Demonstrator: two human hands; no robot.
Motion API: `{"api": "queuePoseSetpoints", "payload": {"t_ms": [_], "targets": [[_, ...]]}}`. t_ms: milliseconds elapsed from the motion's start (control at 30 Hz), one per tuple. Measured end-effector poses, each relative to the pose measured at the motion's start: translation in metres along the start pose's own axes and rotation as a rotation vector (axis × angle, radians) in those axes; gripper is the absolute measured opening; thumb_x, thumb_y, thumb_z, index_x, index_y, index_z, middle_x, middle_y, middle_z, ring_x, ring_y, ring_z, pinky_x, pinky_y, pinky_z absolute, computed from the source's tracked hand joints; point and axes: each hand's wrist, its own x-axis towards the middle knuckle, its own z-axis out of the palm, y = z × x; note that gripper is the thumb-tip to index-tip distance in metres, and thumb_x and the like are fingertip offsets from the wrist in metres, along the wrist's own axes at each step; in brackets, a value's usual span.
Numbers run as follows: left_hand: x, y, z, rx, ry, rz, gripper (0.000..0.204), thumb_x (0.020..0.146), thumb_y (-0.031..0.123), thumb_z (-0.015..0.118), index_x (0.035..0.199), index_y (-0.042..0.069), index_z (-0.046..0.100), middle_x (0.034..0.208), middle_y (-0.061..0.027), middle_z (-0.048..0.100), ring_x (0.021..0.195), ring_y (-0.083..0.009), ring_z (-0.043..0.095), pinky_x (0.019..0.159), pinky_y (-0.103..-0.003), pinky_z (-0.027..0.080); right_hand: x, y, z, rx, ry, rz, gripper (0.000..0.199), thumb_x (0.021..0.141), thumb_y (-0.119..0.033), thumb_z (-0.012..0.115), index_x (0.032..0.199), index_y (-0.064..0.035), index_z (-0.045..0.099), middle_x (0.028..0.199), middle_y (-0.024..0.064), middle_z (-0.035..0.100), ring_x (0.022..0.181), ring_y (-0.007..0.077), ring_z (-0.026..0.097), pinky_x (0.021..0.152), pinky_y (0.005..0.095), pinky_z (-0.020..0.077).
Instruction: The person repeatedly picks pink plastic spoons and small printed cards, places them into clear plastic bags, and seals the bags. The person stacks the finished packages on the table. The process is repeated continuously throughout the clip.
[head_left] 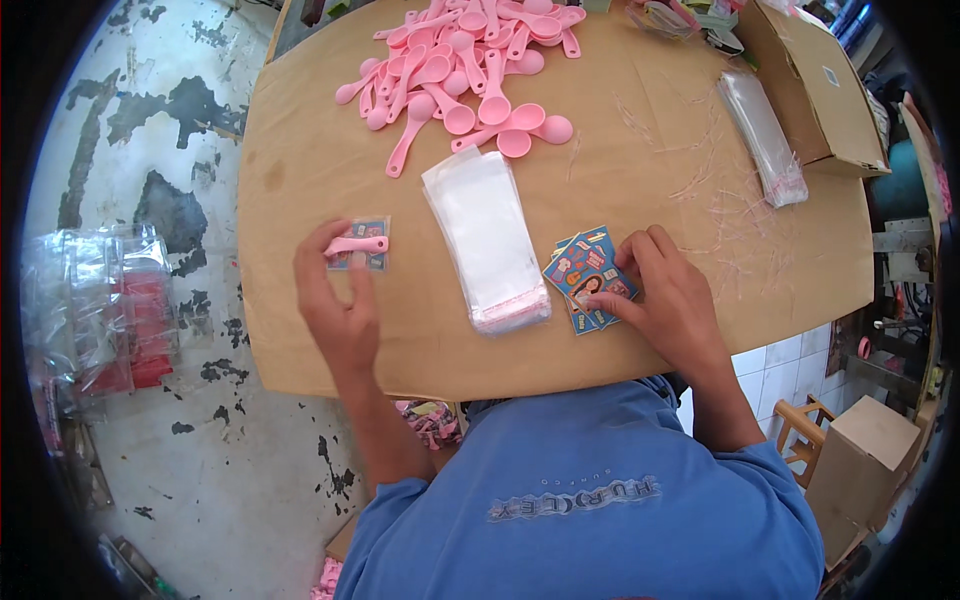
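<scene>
- Your left grip (pixel 338 300) is at the left part of the surface (pixel 420 355), its fingers over one end of a pink spoon (pixel 374 244); I can't tell whether finger and thumb are clamped on it.
- That spoon lies crosswise over a small printed blue card (pixel 377 262), handle pointing right, its other end hidden by your fingers.
- Your right grip (pixel 665 295) is at a fanned stack of blue cards (pixel 583 268), thumb on the top card's face and fingertips by the right edge; I can't tell whether it pinches any card.
- Between your hands lies a stack of clear sleeves (pixel 480 230), just left of the fanned cards.
- Beyond it, a heap of pink spoons (pixel 460 70) covers the far middle.
- At far right, a second bundle of clear sleeves (pixel 760 135) lies beside a cardboard box (pixel 815 85).
</scene>
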Motion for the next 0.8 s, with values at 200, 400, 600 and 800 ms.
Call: {"api": "queuePoseSetpoints", "payload": {"t_ms": [200,400,600,800], "targets": [[-0.011,0.033,0.053,-0.137,-0.366,-0.35,0.021,0.09,0.016,0.079,0.089,0.002,0.064,0.078,0.0002,0.06,0.071,-0.0085,0.052,0.063,-0.027,0.044,0.006,0.007,0.001,0.207,-0.047,0.09,0.038,0.083,-0.029,0.082,0.091,-0.0017,0.058,0.088,0.0138,0.058,0.079,0.0344,0.06,0.072,0.0419,0.0485],[-0.012,0.02,0.049,-0.508,-0.342,-0.561,0.016,0.092,0.013,0.077,0.091,0.003,0.064,0.078,0.003,0.06,0.071,-0.0045,0.053,0.062,-0.022,0.044,0.001,0.01,0.007,0.168,0.047,0.01,0.021,0.099,-0.017,0.064,0.093,0.0021,0.059,0.089,0.017,0.059,0.081,0.0368,0.061,0.072,0.0422,0.0477],[-0.017,0.008,0.05,-0.66,-0.236,-0.449,0.014,0.095,0.008,0.074,0.1,0.003,0.062,0.086,0.0025,0.061,0.077,-0.0044,0.055,0.071,-0.02,0.045,0.008,-0.003,0.006,0.283,0.31,-0.039,0.019,0.104,-0.014,0.059,0.109,0.0028,0.064,0.093,0.0165,0.064,0.08,0.0302,0.063,0.07,0.0371,0.0484],[-0.022,0.002,0.056,-0.766,-0.246,-0.434,0.02,0.094,0.006,0.075,0.104,0.004,0.058,0.087,0.0023,0.061,0.078,-0.0038,0.055,0.07,-0.02,0.045,0.019,-0.037,0.023,0.788,0.017,-0.064,0.02,0.104,-0.017,0.061,0.111,0.0014,0.064,0.077,0.0079,0.061,0.07,0.0101,0.054,0.064,0.0267,0.0451]]}}
